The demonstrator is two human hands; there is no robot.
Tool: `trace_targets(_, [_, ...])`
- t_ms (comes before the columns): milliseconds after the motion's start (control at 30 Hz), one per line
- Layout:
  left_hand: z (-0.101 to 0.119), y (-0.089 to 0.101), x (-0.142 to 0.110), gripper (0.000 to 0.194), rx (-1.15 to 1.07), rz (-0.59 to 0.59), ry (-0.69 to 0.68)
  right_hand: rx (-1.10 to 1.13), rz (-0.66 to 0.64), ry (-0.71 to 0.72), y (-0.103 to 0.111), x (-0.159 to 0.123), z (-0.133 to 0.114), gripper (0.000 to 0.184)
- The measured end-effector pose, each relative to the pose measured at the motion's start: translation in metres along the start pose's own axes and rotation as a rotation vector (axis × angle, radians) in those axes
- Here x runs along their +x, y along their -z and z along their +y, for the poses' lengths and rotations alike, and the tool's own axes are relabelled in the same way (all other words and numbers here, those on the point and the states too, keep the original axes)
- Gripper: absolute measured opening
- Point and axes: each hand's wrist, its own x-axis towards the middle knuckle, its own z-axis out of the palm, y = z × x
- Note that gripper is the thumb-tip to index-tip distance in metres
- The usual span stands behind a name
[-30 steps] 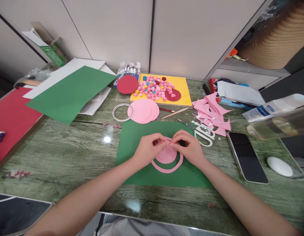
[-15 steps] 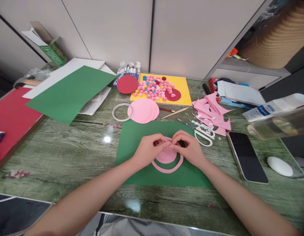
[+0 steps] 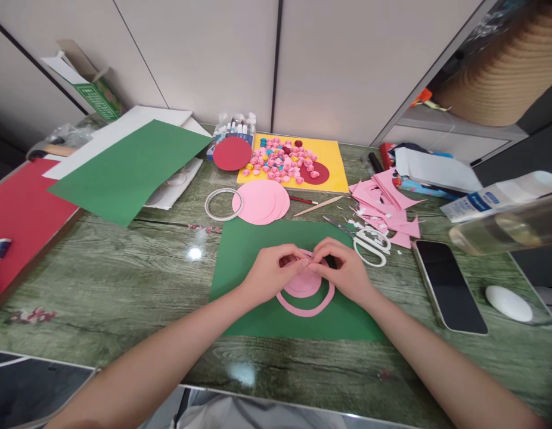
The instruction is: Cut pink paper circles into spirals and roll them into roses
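My left hand [image 3: 276, 271] and my right hand [image 3: 341, 268] meet fingertip to fingertip, both pinching a pink paper cut-out. Its curved strip [image 3: 305, 311] loops below my fingers, around a rounded pink inner part [image 3: 304, 286]; the upper portion is mostly hidden by my hands, so I cannot tell how the parts join. Underneath lies a green paper sheet [image 3: 253, 319]. White-handled scissors [image 3: 369, 247] rest just beyond my right hand, at the sheet's upper right corner.
Pink discs [image 3: 260, 202] and a tape roll [image 3: 223, 205] lie beyond the sheet. Rolled paper flowers [image 3: 280, 161] cover part of a yellow sheet [image 3: 334, 161]. Pink scraps [image 3: 383, 202], a phone [image 3: 450, 286] and a white mouse [image 3: 508, 302] are at right; another green sheet [image 3: 128, 167] is at left.
Both hands keep their pinch in nearly the same place. The pink strip's lower loop has shifted very slightly down and to the right.
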Motion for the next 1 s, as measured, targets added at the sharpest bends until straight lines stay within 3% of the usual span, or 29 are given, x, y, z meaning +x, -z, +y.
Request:
trace_targets(667, [0.002, 0.001, -0.0012, 0.016, -0.083, -0.065, -0.045, -0.037, -0.004, -0.009, 0.0, 0.0001, 0.0008, 0.014])
trace_targets(1000, [-0.0003, 0.0023, -0.0004, 0.018, -0.217, -0.113, -0.053, -0.075, 0.073, -0.009, 0.0017, 0.0015, 0.002, 0.01])
